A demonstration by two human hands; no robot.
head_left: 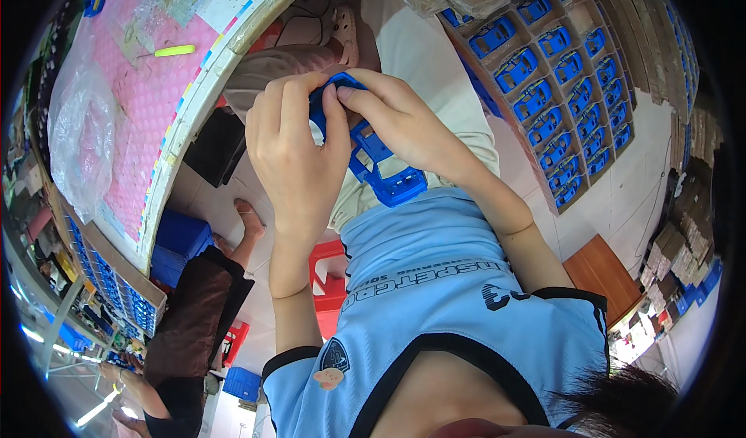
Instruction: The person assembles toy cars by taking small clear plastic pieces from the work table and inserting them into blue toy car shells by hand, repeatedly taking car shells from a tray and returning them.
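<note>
Over my lap I hold a blue plastic toy car body (399, 187), with cut-out openings along its frame. My left hand (299, 139) is closed on its far end, thumb pressed near the rim. From the other side my right hand (404, 115) grips the same end, its thumb almost meeting the left one. The fingers cover much of that end, so its shape there is hidden. The near end of the car body hangs free toward my shirt.
At the left stands a table with a pink bubbled mat (148, 100), a yellow-green handled tool (174, 50) and a clear plastic bag (81, 139). To the right, a divided cardboard tray (536, 76) holds several blue car bodies. Another person's legs (183, 321) are at lower left.
</note>
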